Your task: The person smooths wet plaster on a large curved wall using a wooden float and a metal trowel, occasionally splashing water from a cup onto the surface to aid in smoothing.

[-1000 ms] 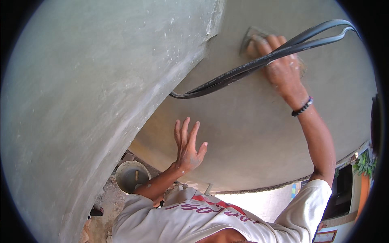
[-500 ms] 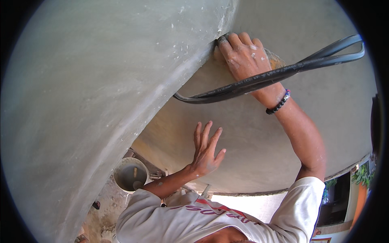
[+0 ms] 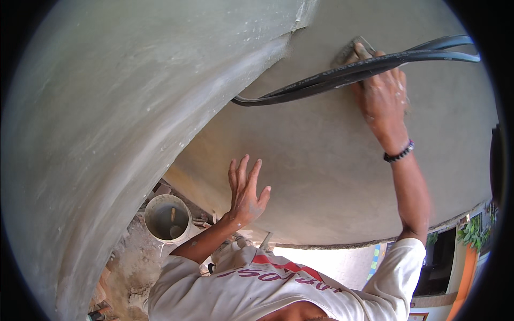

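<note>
My right hand is closed around a flat grey plastering tool, held against the grey plastered wall. The black cable and my fingers hide much of the tool, so its exact kind cannot be made out. A beaded bracelet circles that wrist. Lower and to the left, my left hand is open with its fingers spread, holding nothing. It is in front of the same wall; whether the palm touches it, I cannot tell.
A doubled black cable sticks out from the corner across the wall. The left wall face bulges close by. Below stands a bucket with a wooden-handled tool inside, on rubble-strewn ground. Plants appear at far right.
My right hand has moved right, away from the corner, with the tool along the wall, now behind the cable. My left hand has shifted slightly left, still spread.
</note>
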The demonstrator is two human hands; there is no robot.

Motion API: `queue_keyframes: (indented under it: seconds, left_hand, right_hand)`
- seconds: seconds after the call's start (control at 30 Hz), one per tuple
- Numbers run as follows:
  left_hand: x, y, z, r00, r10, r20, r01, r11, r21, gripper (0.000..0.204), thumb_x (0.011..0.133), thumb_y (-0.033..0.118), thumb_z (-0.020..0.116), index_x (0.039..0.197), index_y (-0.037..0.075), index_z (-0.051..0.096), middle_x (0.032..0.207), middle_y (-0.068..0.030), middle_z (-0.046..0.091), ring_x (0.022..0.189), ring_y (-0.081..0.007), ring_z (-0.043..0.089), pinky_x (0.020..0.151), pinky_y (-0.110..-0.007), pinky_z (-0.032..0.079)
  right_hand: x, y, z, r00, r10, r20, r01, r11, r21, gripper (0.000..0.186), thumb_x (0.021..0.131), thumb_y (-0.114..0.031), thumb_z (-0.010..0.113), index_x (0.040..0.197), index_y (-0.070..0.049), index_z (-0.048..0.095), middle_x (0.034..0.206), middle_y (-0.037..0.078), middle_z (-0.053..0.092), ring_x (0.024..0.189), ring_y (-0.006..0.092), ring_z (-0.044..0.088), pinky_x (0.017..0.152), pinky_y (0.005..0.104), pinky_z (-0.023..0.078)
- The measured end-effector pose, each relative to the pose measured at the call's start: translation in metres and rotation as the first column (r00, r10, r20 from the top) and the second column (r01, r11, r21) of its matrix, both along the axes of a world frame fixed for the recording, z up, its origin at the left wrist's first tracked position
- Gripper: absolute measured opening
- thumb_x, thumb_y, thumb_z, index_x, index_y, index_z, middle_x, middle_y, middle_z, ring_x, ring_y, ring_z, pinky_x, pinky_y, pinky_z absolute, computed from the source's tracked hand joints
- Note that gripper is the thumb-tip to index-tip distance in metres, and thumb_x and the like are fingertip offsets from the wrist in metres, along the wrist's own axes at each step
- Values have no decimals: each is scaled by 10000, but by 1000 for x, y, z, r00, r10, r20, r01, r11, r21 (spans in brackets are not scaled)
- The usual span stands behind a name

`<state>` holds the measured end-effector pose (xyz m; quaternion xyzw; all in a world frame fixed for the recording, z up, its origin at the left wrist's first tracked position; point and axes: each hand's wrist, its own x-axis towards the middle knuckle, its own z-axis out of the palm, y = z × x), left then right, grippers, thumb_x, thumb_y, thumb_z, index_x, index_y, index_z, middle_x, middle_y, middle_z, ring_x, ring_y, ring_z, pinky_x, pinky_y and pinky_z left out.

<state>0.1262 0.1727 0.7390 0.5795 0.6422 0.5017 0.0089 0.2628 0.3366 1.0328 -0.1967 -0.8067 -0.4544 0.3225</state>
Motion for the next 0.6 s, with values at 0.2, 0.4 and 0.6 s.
queue_keyframes:
  seconds: [0.2,0.4,0.6]
  left_hand:
    - [15,7,24,972,-192,-132,197,980,27,763,816,172,699,1487,43,359,1546,-255,206,1410,-546,118,1137,-637,145]
    - [-75,-82,-49,993,110,-49,-117,978,-173,728,826,169,688,1472,38,378,1527,-246,238,1404,-520,147,1131,-632,171]
    - [-71,-22,-21,988,-65,-143,57,997,-55,714,830,180,689,1461,33,390,1525,-254,235,1386,-535,168,1135,-629,166]
  right_hand:
    - [-54,-6,-161,913,7,408,33,995,-90,282,834,-179,618,1072,-41,682,1000,81,582,951,223,535,734,345,402]
    - [-23,-32,-108,963,18,269,5,996,-85,410,847,-153,602,1238,-31,605,1000,80,561,929,215,530,740,345,395]
    - [-103,-18,-112,1000,-18,-20,18,1000,1,400,839,-162,599,1204,2,606,966,77,546,909,207,527,725,351,394]
